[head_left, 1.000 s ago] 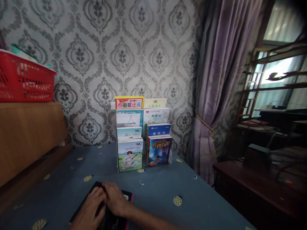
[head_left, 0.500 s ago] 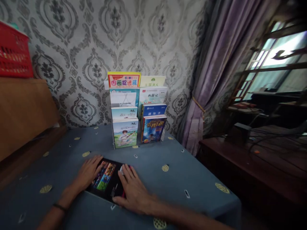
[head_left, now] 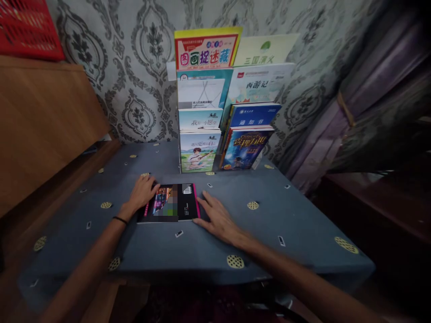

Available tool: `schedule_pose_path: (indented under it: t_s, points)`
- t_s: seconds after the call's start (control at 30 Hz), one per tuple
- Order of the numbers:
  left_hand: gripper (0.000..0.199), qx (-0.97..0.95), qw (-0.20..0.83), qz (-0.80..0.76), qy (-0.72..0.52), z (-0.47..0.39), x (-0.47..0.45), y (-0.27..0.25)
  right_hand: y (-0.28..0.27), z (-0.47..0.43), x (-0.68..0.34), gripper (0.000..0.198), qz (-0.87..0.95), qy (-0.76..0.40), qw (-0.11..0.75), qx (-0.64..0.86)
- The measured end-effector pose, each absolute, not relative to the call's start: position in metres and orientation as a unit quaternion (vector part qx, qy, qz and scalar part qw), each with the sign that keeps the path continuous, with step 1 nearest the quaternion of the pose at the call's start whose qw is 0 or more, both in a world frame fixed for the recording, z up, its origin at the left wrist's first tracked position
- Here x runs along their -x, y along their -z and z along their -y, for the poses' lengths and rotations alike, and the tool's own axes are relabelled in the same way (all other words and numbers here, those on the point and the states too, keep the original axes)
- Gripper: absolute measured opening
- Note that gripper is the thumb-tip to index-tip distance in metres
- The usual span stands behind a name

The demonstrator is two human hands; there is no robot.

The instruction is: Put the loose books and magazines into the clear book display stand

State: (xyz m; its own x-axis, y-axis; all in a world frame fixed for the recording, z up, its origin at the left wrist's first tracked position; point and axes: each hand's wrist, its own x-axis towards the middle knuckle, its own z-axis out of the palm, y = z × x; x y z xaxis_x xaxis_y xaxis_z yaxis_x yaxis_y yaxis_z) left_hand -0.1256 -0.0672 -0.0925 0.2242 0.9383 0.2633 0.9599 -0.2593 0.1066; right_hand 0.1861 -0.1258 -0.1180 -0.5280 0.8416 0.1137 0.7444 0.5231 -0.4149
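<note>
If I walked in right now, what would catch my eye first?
A tiered rack of bright children's books stands against the patterned wall. In front of it, a dark book with a pink edge lies flat on the blue tablecloth, with the left hand and right hand resting at its sides.

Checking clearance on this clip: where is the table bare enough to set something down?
Bare cloth lies right of the right hand, out to the table edge, and left of the left hand toward the wooden cabinet. It is crowded mid-table: both hands flank the flat book, with the book rack close behind.
</note>
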Motion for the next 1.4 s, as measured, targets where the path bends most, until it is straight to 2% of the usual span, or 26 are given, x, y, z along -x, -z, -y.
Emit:
schedule_pose_path:
  t_s: [0.17, 0.3, 0.4, 0.47, 0.57, 0.63, 0.7, 0.8, 0.93, 1.0, 1.13, 1.27, 1.4]
  points:
    - [0.047, 0.753, -0.114, 0.64, 0.101, 0.079, 0.134, 0.072, 0.117, 0.116, -0.191, 0.045, 0.857, -0.138, 0.182, 0.463]
    - [0.049, 0.739, -0.331, 0.575, 0.116, 0.09, 0.133, 0.052, 0.115, 0.116, -0.188, 0.038, 0.847, -0.151, 0.201, 0.468]
    - [0.043, 0.726, -0.4, 0.53, 0.178, 0.102, 0.129, 0.028, 0.114, 0.112, -0.187, 0.034, 0.816, -0.209, 0.264, 0.47]
    - [0.039, 0.757, -0.35, 0.509, 0.213, 0.114, 0.124, 0.006, 0.112, 0.106, -0.187, 0.031, 0.78, -0.288, 0.328, 0.448]
    - [0.034, 0.826, -0.174, 0.471, 0.257, 0.135, 0.118, -0.022, 0.105, 0.101, -0.188, 0.027, 0.719, -0.358, 0.443, 0.398]
    - [0.029, 0.852, -0.065, 0.447, 0.264, 0.147, 0.117, -0.026, 0.098, 0.104, -0.19, 0.024, 0.708, -0.316, 0.508, 0.374]
    - [0.025, 0.86, 0.005, 0.445, 0.248, 0.155, 0.12, -0.014, 0.093, 0.112, -0.192, 0.02, 0.74, -0.243, 0.524, 0.345]
    - [0.03, 0.848, 0.025, 0.484, 0.213, 0.161, 0.134, 0.027, 0.092, 0.126, -0.194, 0.024, 0.84, -0.173, 0.426, 0.288]
    - [0.032, 0.82, -0.078, 0.53, 0.201, 0.166, 0.157, 0.081, 0.098, 0.134, -0.192, 0.038, 0.932, -0.15, 0.228, 0.238]
    - [0.031, 0.797, -0.114, 0.549, 0.223, 0.168, 0.164, 0.094, 0.099, 0.132, -0.187, 0.037, 0.936, -0.141, 0.206, 0.248]
    - [0.03, 0.759, -0.124, 0.573, 0.282, 0.168, 0.164, 0.101, 0.091, 0.128, -0.152, 0.028, 0.937, -0.132, 0.223, 0.233]
    - [0.028, 0.734, -0.081, 0.594, 0.319, 0.166, 0.152, 0.109, 0.092, 0.12, -0.088, 0.043, 0.959, -0.133, 0.181, 0.171]
    - [0.027, 0.73, -0.041, 0.606, 0.314, 0.167, 0.147, 0.12, 0.104, 0.096, -0.032, 0.052, 0.964, -0.116, 0.134, 0.2]
